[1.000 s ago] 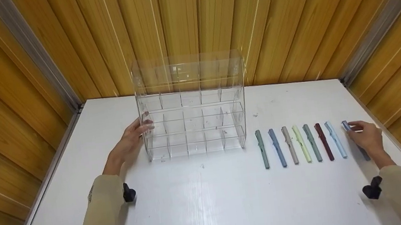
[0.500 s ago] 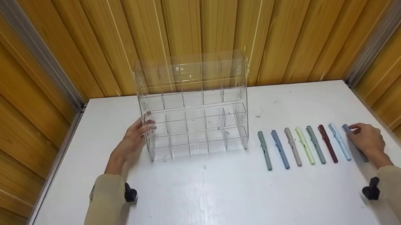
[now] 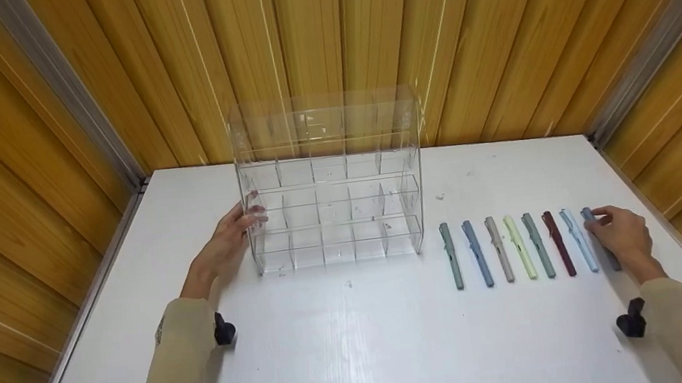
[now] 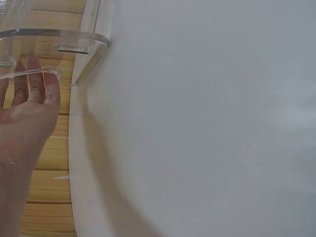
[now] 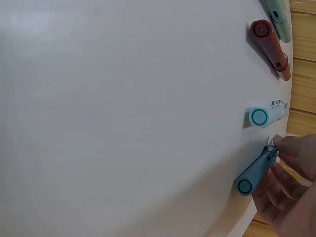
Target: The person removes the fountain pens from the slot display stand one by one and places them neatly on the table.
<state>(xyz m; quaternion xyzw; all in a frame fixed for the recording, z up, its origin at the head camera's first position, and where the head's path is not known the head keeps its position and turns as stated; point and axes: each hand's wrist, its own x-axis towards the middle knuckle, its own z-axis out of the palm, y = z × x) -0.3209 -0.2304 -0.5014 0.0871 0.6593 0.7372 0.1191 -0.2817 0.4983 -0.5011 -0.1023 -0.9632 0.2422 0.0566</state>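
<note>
A clear acrylic pen rack [image 3: 334,211] with tiered compartments stands at the back middle of the table. My left hand [image 3: 224,240] grips its left side; in the left wrist view the fingers [image 4: 35,89] show through the clear panel. At the right end of a row of pens, my right hand [image 3: 625,233] pinches a dark blue pen [image 5: 257,170] near its clip between thumb and fingers. In the head view the hand covers much of that pen. Just left of it lies a light blue pen [image 3: 580,241], then a dark red pen [image 3: 560,245].
Farther left in the row lie a green pen [image 3: 540,247], a yellow-green pen [image 3: 520,249], a grey pen [image 3: 500,250], a blue pen [image 3: 478,254] and another green pen [image 3: 452,257]. Wood-patterned walls [image 3: 309,28] enclose the white table [image 3: 358,343] at the back and sides.
The head view has shifted slightly. My right hand and the dark blue pen have moved a little toward the back of the table. The left hand stays on the rack.
</note>
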